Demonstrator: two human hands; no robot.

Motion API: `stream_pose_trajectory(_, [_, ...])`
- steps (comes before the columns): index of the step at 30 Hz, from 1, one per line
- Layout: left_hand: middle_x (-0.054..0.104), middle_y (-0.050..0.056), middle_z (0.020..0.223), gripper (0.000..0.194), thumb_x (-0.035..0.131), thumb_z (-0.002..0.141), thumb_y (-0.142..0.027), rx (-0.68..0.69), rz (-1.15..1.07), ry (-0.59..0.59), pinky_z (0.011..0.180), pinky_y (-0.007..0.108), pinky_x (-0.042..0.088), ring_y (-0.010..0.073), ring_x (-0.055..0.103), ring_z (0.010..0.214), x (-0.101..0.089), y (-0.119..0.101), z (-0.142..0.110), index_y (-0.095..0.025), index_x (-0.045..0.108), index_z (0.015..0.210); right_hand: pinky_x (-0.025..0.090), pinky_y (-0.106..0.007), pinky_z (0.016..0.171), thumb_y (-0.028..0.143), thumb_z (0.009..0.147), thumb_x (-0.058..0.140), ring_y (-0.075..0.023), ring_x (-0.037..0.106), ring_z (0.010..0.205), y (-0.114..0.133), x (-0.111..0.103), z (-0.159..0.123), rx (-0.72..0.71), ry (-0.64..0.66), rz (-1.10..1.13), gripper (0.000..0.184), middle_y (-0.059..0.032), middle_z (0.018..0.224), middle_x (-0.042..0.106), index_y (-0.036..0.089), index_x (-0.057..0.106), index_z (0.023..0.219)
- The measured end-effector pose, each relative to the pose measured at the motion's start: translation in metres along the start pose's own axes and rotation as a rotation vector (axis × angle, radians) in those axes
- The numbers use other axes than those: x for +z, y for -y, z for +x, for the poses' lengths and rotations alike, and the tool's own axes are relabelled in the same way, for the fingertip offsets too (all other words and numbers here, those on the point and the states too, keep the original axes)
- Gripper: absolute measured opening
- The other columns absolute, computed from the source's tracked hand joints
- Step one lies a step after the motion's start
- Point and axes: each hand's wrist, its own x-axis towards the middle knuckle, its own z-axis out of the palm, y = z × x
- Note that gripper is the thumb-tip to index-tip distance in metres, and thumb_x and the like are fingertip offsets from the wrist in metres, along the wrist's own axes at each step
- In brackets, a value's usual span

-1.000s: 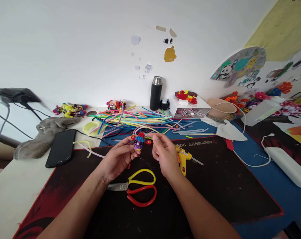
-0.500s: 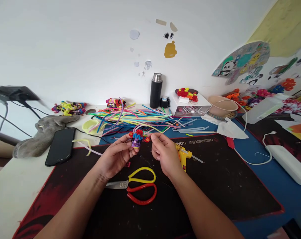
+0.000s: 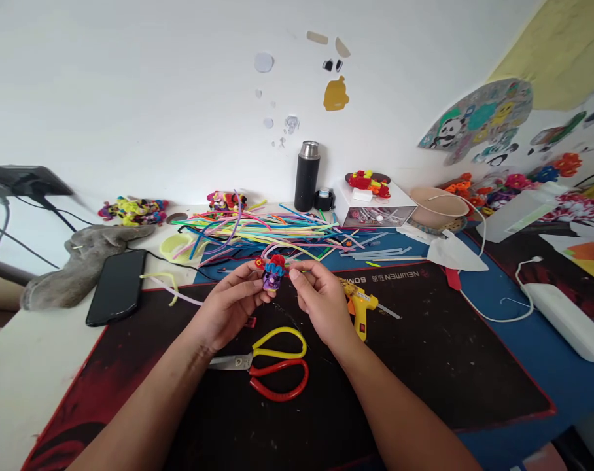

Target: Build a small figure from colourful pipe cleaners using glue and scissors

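Observation:
A small pipe-cleaner figure in purple, blue and red is held up over the dark mat. My left hand grips it from the left, thumb in front and fingers behind. From the other side, my right hand is closed in a pinch at the figure's right edge, and its fingertips cover what lies between them. Below both hands, scissors with one yellow and one red handle lie on the mat. A yellow glue gun rests just beyond my right hand, partly hidden by it.
Loose pipe cleaners are heaped behind my hands. A black thermos and a white drawer box stand by the wall. On the left lies a phone; a white power strip with its cable lies right.
My right hand has moved slightly left, its fingertips now against the figure and covering the red and yellow piece that showed there. My left hand keeps its hold; the view has shifted slightly.

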Motion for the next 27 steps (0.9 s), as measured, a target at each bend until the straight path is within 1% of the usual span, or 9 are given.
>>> stream_pose_trajectory(5, [0.077, 0.005, 0.095, 0.029, 0.093, 0.076, -0.02, 0.03, 0.041, -0.021, 0.073, 0.025, 0.061, 0.0157, 0.072, 0.076, 0.0011, 0.002, -0.0008, -0.018, 0.084, 0.104, 0.019, -0.025, 0.043, 0.057, 0.089, 0.083, -0.0072, 0.028, 0.045, -0.0001, 0.0002, 0.0003, 0.028, 0.002, 0.0, 0.039, 0.0102, 0.058, 0.04, 0.021, 0.071, 0.099])
stream_pose_trajectory(13, [0.076, 0.005, 0.095, 0.029, 0.093, 0.078, -0.024, 0.071, 0.114, -0.006, 0.074, 0.026, 0.059, 0.0158, 0.069, 0.077, 0.0017, 0.0032, -0.001, -0.019, 0.085, 0.106, 0.019, -0.025, 0.043, 0.059, 0.085, 0.084, -0.0075, 0.028, 0.045, 0.004, 0.0019, -0.0001, 0.051, 0.01, -0.01, 0.042, 0.0103, 0.057, 0.04, 0.021, 0.07, 0.097])
stream_pose_trajectory(17, [0.075, 0.004, 0.09, 0.03, 0.097, 0.074, -0.028, 0.076, 0.138, -0.003, 0.073, 0.026, 0.057, 0.0159, 0.068, 0.076, 0.0038, 0.0018, -0.0025, -0.02, 0.085, 0.101, 0.021, -0.025, 0.043, 0.057, 0.085, 0.084, -0.008, 0.029, 0.045, 0.0054, 0.0019, 0.0, 0.056, 0.007, -0.029, 0.039, 0.0097, 0.058, 0.041, 0.022, 0.068, 0.094])
stream_pose_trajectory(20, [0.074, 0.004, 0.09, 0.033, 0.099, 0.073, -0.031, 0.076, 0.156, 0.006, 0.073, 0.026, 0.056, 0.0158, 0.067, 0.076, 0.005, 0.0009, -0.0033, -0.021, 0.084, 0.101, 0.022, -0.026, 0.043, 0.055, 0.086, 0.082, -0.0087, 0.031, 0.046, 0.006, 0.0017, -0.0001, 0.056, -0.001, -0.051, 0.037, 0.0097, 0.056, 0.041, 0.022, 0.068, 0.092])
stream_pose_trajectory(25, [0.074, 0.003, 0.092, 0.032, 0.098, 0.075, -0.033, 0.091, 0.182, 0.013, 0.075, 0.026, 0.056, 0.0159, 0.067, 0.079, 0.0056, 0.0012, -0.0031, -0.023, 0.084, 0.102, 0.021, -0.025, 0.044, 0.053, 0.086, 0.082, -0.0083, 0.029, 0.047, 0.0056, 0.0018, 0.0001, 0.072, -0.005, -0.045, 0.034, 0.0096, 0.058, 0.04, 0.021, 0.069, 0.091])
stream_pose_trajectory(27, [0.074, 0.003, 0.092, 0.031, 0.098, 0.076, -0.032, 0.094, 0.188, 0.011, 0.075, 0.026, 0.056, 0.0159, 0.067, 0.079, 0.0053, 0.0016, -0.0032, -0.023, 0.084, 0.102, 0.021, -0.026, 0.044, 0.052, 0.086, 0.081, -0.0086, 0.03, 0.047, 0.0054, 0.0017, -0.0001, 0.064, -0.003, -0.054, 0.034, 0.0093, 0.058, 0.041, 0.021, 0.069, 0.091])
